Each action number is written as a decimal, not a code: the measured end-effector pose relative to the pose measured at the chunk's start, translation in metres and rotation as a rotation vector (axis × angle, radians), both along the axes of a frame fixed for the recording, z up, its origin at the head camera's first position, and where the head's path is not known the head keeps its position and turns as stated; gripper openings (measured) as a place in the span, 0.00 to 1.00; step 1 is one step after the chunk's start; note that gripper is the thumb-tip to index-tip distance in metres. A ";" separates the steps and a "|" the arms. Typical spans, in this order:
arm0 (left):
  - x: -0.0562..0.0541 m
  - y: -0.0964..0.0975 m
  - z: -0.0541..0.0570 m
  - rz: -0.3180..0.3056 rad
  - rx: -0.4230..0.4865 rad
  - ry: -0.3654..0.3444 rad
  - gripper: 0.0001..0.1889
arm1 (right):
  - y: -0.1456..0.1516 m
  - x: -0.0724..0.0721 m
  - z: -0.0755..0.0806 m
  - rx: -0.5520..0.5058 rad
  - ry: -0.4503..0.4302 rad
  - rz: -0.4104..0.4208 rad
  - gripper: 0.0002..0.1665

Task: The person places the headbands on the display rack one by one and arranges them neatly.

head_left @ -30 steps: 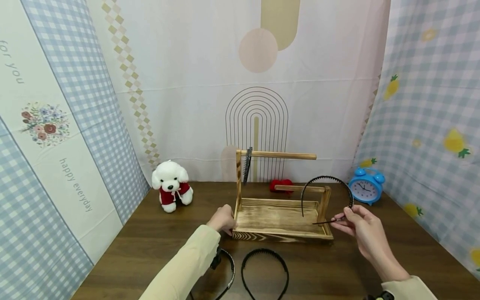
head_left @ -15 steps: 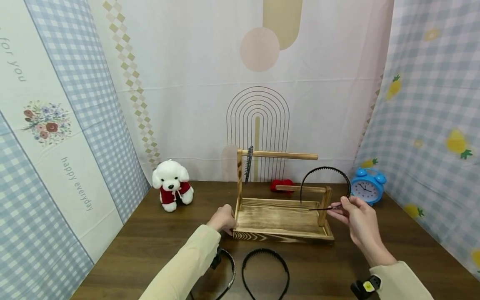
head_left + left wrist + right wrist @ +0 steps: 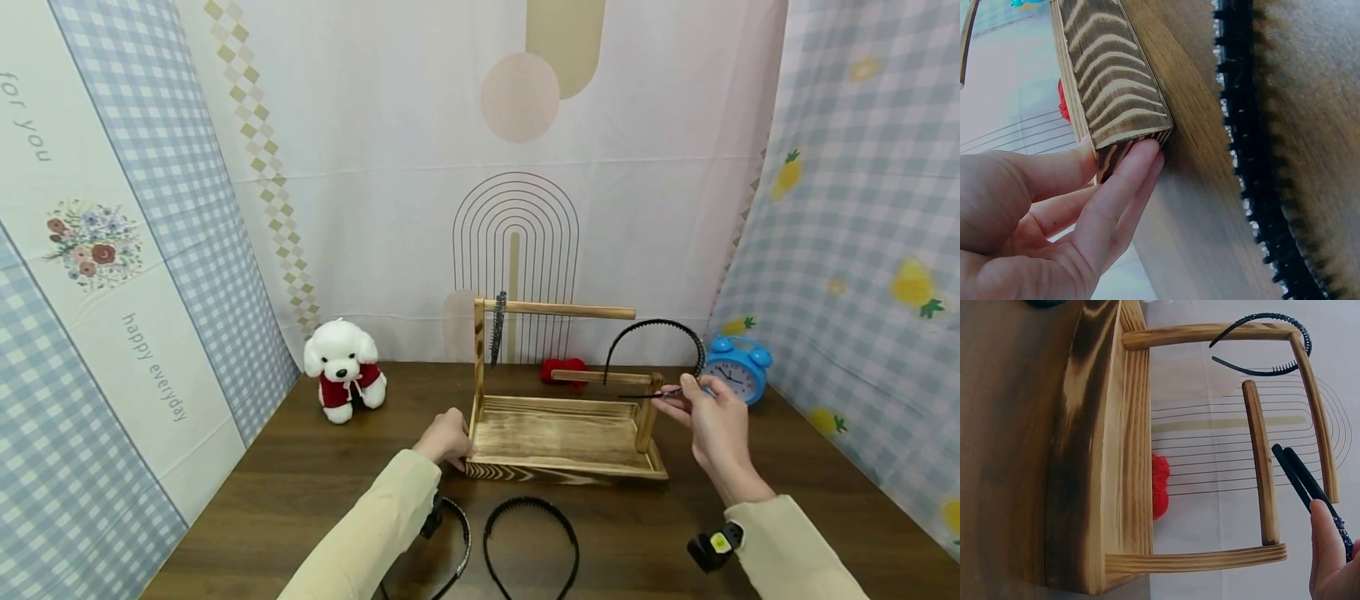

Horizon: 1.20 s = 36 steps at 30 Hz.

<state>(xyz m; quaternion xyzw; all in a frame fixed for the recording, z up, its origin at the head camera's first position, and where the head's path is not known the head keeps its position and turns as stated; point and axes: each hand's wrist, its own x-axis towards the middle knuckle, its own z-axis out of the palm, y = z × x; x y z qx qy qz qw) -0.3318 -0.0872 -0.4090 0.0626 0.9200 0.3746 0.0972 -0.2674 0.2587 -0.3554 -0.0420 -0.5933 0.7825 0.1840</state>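
Note:
My left hand (image 3: 447, 437) grips the left front corner of a wooden rack (image 3: 555, 475); in the left wrist view, thumb and fingers pinch the tray's end wall (image 3: 1124, 152). My right hand (image 3: 712, 429) pinches a black toothed headband (image 3: 660, 322) near one end. That headband is in the air beside the rack's short, lower bar (image 3: 600, 377), its loose end close to the bar. In the right wrist view the held headband's tips (image 3: 1307, 477) point toward the bars. Another headband (image 3: 497, 329) hangs on the taller bar (image 3: 570, 311), near its post.
Two headbands lie in front of the rack, one plain black (image 3: 528, 501) and one sparkly (image 3: 467, 542) partly behind my left sleeve. A white toy dog (image 3: 341, 367) sits left, a blue alarm clock (image 3: 731, 379) right. Something red (image 3: 562, 367) lies behind the rack.
My right hand has risen with the headband, lifting it from in front of the lower bar's post to about the bar's height. My left hand and the rack stay put.

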 end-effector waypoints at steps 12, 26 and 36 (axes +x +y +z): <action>-0.001 0.000 0.000 0.003 0.015 -0.012 0.03 | -0.007 -0.010 0.007 -0.013 -0.016 -0.061 0.14; -0.001 -0.001 0.000 0.007 0.012 -0.020 0.04 | -0.015 -0.019 0.012 -0.013 -0.014 -0.089 0.13; 0.004 -0.003 0.003 -0.011 0.025 -0.009 0.05 | -0.026 -0.024 0.016 0.041 -0.026 -0.115 0.11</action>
